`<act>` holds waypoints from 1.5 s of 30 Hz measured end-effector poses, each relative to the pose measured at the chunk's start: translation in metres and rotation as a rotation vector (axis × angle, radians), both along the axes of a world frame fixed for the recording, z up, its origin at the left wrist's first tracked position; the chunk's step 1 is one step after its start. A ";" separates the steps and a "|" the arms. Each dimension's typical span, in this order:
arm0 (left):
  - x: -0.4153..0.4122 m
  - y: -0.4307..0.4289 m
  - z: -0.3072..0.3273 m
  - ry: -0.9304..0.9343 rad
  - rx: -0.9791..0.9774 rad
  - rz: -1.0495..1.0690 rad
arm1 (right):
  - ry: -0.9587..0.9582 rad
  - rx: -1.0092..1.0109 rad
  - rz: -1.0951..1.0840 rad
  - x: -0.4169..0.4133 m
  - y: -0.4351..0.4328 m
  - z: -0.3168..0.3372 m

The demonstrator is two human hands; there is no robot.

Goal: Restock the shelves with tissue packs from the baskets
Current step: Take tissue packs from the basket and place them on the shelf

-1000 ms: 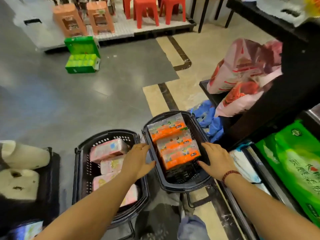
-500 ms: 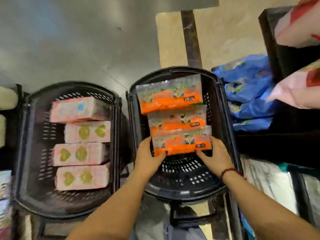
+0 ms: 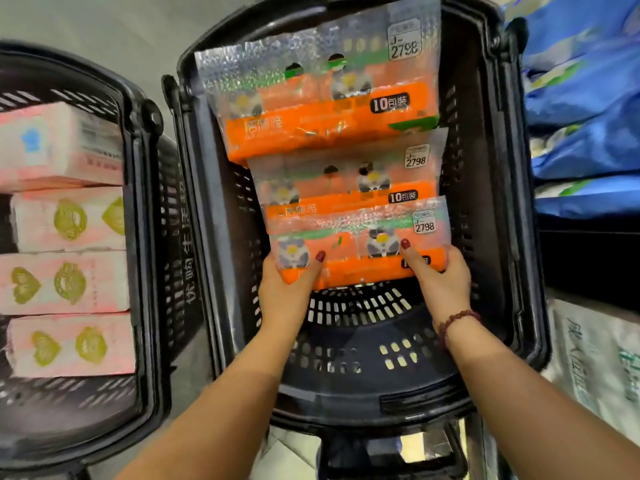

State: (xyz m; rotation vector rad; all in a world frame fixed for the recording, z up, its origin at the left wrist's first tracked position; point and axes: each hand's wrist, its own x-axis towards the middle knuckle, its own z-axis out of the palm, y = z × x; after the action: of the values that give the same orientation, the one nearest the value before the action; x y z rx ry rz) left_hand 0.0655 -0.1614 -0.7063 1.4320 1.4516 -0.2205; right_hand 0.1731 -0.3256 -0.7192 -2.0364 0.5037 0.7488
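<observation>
Three orange tissue packs lie overlapped in the black basket in front of me. My left hand grips the left end of the nearest orange tissue pack, thumb on top. My right hand, with a bead bracelet at the wrist, grips its right end. The middle orange pack and the far orange pack lie beyond it. A second black basket on the left holds several pink tissue packs in a row.
Blue-wrapped packs are stacked on a low shelf to the right of the basket. White-wrapped packs lie lower right. Grey floor shows at the top left, beyond both baskets.
The view has dropped and closed in on the orange-pack basket. Both hands went from the basket rim onto the nearest orange pack and now grip its two ends.
</observation>
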 end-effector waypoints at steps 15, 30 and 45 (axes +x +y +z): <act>-0.016 0.003 0.127 -0.093 0.013 0.030 | -0.090 -0.100 -0.111 -0.015 -0.006 0.122; -0.110 0.029 0.410 -0.475 0.157 -0.427 | -0.435 -0.109 -0.317 -0.159 -0.021 0.428; -0.139 -0.066 0.632 -1.121 0.399 -1.071 | -0.818 -0.195 -0.563 -0.313 -0.153 0.660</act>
State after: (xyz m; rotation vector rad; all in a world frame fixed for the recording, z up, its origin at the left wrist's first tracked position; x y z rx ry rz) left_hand -0.0731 -0.2278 -0.0741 2.0312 -0.2637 0.2287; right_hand -0.1395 -0.4790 -0.0593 -2.0145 0.6224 -0.4792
